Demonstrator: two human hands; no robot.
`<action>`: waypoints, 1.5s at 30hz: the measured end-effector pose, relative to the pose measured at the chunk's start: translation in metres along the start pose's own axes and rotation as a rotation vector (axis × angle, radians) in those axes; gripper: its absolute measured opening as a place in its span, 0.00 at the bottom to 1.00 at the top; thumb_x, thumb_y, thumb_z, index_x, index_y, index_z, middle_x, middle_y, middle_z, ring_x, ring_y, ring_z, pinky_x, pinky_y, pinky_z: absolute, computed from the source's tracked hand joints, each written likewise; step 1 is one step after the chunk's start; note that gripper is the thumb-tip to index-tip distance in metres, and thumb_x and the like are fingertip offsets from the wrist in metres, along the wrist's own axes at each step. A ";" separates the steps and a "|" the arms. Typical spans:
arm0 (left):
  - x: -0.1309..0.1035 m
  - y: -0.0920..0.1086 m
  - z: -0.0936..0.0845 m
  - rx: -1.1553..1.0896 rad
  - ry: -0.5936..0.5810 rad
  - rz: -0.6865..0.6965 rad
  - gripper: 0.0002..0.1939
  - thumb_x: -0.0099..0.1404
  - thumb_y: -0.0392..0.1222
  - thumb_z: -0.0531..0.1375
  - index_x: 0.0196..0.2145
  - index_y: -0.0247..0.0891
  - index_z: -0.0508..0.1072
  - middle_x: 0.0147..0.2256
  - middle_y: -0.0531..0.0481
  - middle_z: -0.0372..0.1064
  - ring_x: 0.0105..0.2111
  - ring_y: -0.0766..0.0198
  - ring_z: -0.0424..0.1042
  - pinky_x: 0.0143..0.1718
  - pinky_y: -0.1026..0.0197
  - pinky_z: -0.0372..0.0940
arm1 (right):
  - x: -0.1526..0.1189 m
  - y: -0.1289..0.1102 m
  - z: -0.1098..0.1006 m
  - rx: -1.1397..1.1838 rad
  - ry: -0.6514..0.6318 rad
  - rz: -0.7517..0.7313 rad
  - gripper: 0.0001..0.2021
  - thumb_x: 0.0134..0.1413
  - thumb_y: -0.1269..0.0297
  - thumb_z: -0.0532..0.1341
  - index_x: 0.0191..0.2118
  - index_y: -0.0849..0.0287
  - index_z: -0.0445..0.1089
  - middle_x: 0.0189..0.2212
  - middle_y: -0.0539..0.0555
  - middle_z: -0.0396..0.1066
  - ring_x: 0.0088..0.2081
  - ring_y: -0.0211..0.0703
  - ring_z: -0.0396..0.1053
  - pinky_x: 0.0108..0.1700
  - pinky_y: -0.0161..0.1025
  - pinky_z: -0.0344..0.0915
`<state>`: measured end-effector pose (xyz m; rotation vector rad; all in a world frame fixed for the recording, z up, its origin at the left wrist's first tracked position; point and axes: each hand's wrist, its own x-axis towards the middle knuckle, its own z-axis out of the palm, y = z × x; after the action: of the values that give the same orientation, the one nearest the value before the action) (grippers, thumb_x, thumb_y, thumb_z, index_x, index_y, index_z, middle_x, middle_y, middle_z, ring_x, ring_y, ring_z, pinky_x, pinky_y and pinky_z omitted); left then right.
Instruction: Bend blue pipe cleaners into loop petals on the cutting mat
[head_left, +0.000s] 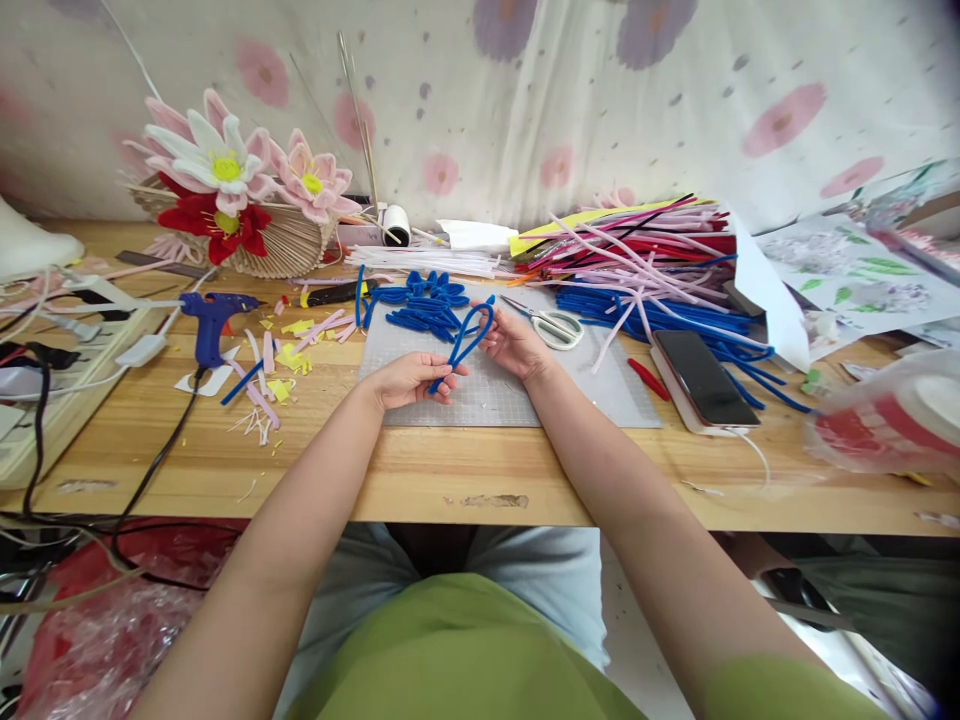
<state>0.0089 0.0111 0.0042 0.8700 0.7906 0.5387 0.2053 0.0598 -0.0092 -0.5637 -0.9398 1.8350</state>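
A blue pipe cleaner is bent into a long narrow loop, held in the air over the grey cutting mat. My left hand pinches its lower end, where the two strands come together. At the rounded upper end, my right hand has its fingers closed on the loop's right side. Just behind lie several blue bent pipe-cleaner pieces in a cluster on the mat. Scissors with pale handles rest beside my right hand.
A blue glue gun stands left, near pink and yellow scraps. Fuzzy flowers sit at the back left. Bundled pipe cleaners fill the back right. A phone and a bagged cup are on the right.
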 end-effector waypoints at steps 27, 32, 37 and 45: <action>0.001 -0.003 0.000 0.014 -0.061 -0.037 0.08 0.61 0.30 0.55 0.38 0.28 0.72 0.23 0.50 0.70 0.21 0.73 0.67 0.34 0.59 0.69 | 0.010 0.007 0.001 0.068 0.187 -0.028 0.03 0.49 0.70 0.60 0.27 0.62 0.67 0.16 0.44 0.52 0.17 0.25 0.46 0.16 0.25 0.48; 0.001 -0.003 0.002 0.027 -0.040 -0.030 0.08 0.61 0.30 0.55 0.37 0.28 0.72 0.23 0.50 0.70 0.21 0.72 0.68 0.35 0.59 0.69 | 0.012 0.008 0.000 0.024 0.223 -0.046 0.05 0.47 0.67 0.62 0.26 0.62 0.67 0.16 0.43 0.51 0.17 0.26 0.46 0.15 0.26 0.47; 0.002 -0.003 0.004 0.043 -0.026 -0.031 0.08 0.61 0.30 0.54 0.36 0.28 0.72 0.23 0.49 0.71 0.21 0.71 0.69 0.34 0.59 0.69 | 0.012 0.008 -0.001 0.043 0.243 -0.070 0.04 0.44 0.69 0.62 0.24 0.62 0.66 0.16 0.44 0.52 0.17 0.25 0.46 0.16 0.26 0.45; 0.004 -0.005 0.002 0.078 -0.053 -0.025 0.07 0.61 0.32 0.56 0.36 0.29 0.72 0.25 0.48 0.72 0.22 0.70 0.71 0.36 0.59 0.68 | 0.009 0.005 0.004 0.007 0.305 -0.115 0.03 0.41 0.70 0.59 0.22 0.62 0.65 0.14 0.44 0.51 0.17 0.27 0.43 0.17 0.29 0.44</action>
<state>0.0133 0.0101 -0.0001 0.9414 0.7772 0.4636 0.1960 0.0648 -0.0108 -0.7459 -0.7436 1.5944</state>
